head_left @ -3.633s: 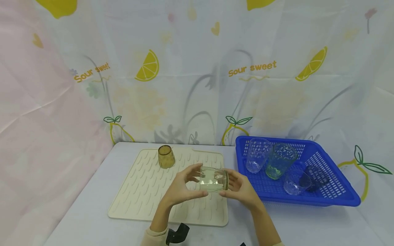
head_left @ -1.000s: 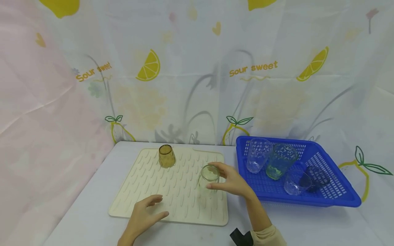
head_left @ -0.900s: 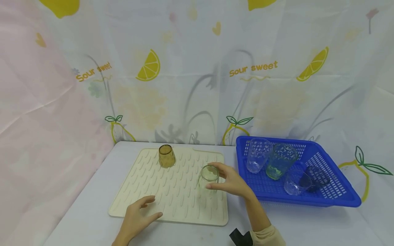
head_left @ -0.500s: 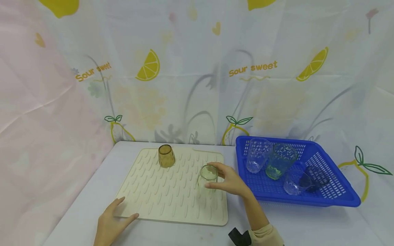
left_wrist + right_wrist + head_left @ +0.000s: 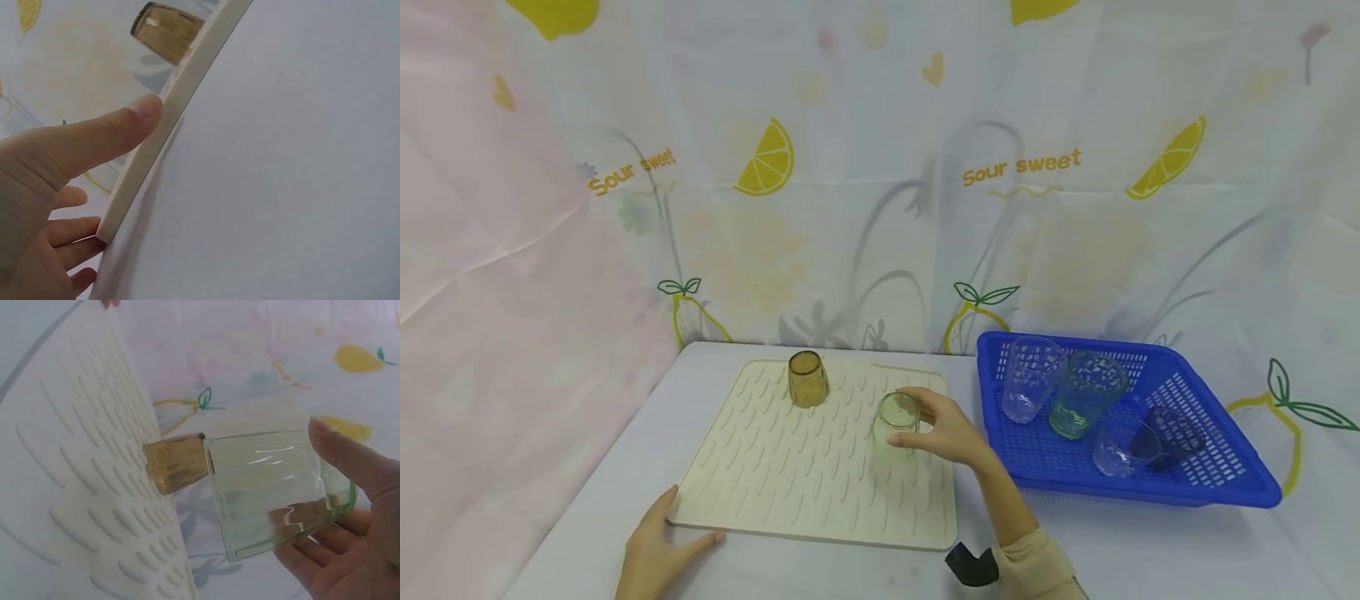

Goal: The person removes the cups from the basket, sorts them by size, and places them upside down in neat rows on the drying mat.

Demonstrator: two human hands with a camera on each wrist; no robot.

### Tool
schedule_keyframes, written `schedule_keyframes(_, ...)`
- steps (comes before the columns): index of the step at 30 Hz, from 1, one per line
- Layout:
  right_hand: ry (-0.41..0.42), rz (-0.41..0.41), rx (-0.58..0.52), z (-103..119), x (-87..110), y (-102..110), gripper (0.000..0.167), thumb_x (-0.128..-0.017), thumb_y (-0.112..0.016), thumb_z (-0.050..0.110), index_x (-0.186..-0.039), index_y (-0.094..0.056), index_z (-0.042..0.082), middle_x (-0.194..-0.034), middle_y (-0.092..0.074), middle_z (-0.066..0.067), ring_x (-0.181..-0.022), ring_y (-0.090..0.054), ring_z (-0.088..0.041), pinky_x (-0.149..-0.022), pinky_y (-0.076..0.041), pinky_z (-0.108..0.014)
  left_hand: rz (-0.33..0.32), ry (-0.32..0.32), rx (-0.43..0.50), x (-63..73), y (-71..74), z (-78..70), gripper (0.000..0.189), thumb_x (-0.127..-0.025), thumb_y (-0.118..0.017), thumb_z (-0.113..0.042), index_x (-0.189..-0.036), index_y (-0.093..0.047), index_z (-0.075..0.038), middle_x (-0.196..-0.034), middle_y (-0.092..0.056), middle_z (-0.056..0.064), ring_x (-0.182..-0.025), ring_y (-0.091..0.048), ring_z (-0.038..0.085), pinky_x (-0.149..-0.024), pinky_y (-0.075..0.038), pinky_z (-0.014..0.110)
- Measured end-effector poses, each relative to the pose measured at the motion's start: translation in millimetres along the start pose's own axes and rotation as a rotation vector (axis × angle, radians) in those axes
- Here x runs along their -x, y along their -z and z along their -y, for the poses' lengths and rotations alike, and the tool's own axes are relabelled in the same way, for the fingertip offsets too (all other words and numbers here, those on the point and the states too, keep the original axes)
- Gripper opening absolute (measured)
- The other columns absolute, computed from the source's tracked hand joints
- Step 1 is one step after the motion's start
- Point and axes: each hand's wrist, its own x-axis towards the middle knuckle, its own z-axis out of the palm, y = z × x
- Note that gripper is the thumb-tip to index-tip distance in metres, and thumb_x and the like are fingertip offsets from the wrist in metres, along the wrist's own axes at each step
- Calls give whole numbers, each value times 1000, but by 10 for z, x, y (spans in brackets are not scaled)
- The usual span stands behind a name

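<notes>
Green glass [image 5: 269,487], short and see-through, is in your right hand [image 5: 943,427], with your thumb and fingers in a narrow grip around it, near its thick bottom. Its mouth faces down, over the right part of the cream mat [image 5: 790,475], and it looks to be just above the mat, not yet set down. Your left hand [image 5: 655,546] has no glass; its thumb and fingers are spread wide and touch the mat at the near left corner. As far as you can tell from this, one glass is done: the brown glass [image 5: 808,382] stands near the back of the mat, bottom up, it seems. The one you hold looks almost done, and the ones in the blue basket [image 5: 1112,493] on the right are left, with no hand on them. Now count: you have one mat, one basket and six glasses. One is in your hand, one stands on the mat, and four are in the basket: a tall clear glass [image 5: 1033,379], a tall greenish glass [image 5: 1086,396], a short clear glass [image 5: 1122,446] and a dark glass [image 5: 1180,435].
</notes>
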Motion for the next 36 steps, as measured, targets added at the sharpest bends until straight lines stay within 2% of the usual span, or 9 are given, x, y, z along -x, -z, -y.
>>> schedule_keyframes(3, 3, -8, 1, -50, -67, -23, 58, -78, -76, 8, -128, -50, -6, -125, -56, -21, -117, -54, -34, -102, -44, -45, 35, 22, 10, -3, 11, -1, 113, -65, -85, -33, -140, -17, 18, -141, -22, 42, -130, -21, 57, -107, -22, 64)
schedule_keyframes(8, -21, -23, 16, -112, -172, -58, 58, -79, -76, 10, -129, -50, -5, -125, -56, -20, -117, -54, -34, -102, -44, -42, 56, 33, 9, -7, 9, 3, 115, -66, -84, -33, -140, -13, 20, -141, -19, 43, -130, -19, 56, -108, -20, 63)
schedule_keyframes(13, -36, -47, 3, -172, -275, -94, 58, -80, -75, 9, -129, -49, -7, -127, -54, -24, -119, -52, -37, -104, -42, -45, 68, 41, -9, -15, 3, 14, 112, -70, -82, -34, -139, -12, 21, -141, -19, 43, -131, -18, 57, -109, -18, 63)
schedule_keyframes(20, -40, -47, 14, -35, -336, -109, 58, -81, -72, 6, -128, -44, -16, -126, -50, -33, -118, -49, -46, -102, -41, -52, 84, 58, -3, -22, 6, 35, 107, -77, -76, -37, -139, -11, 20, -142, -16, 44, -130, -16, 59, -107, -17, 66)
schedule_keyframes(22, -47, -43, 10, -44, -360, -117, 58, -82, -72, 6, -128, -44, -16, -127, -50, -33, -118, -49, -45, -102, -41, -51, 86, 65, 4, -20, 8, 41, 107, -77, -76, -37, -140, -11, 20, -142, -15, 43, -130, -16, 59, -107, -17, 66)
schedule_keyframes(24, -74, -35, -2, 40, -363, -121, 57, -82, -70, 1, -129, -43, -17, -128, -48, -34, -120, -48, -46, -104, -39, -52, 88, 71, 5, -17, 9, 46, 108, -77, -76, -38, -140, -10, 19, -143, -14, 43, -130, -15, 59, -107, -17, 66)
schedule_keyframes(27, -94, -27, 1, 17, -399, -136, 57, -82, -70, 1, -130, -43, -16, -129, -48, -32, -120, -48, -45, -104, -40, -50, 89, 71, 1, -14, 11, 48, 107, -77, -75, -38, -140, -10, 19, -143, -13, 43, -130, -15, 59, -107, -16, 66)
schedule_keyframes(31, -95, -42, 6, -173, -482, -178, 59, -81, -71, 1, -131, -43, -14, -130, -49, -31, -120, -49, -43, -103, -41, -50, 84, 66, -5, -14, 10, 52, 105, -78, -75, -37, -140, -11, 19, -142, -13, 43, -129, -15, 60, -107, -16, 67)
schedule_keyframes(36, -103, -88, 4, -460, -606, -241, 63, -80, -75, 6, -135, -45, -5, -131, -51, -24, -121, -50, -38, -104, -41, -47, 72, 49, -1, -9, 14, 56, 104, -79, -75, -35, -140, -11, 20, -142, -14, 44, -129, -15, 60, -107, -14, 67)
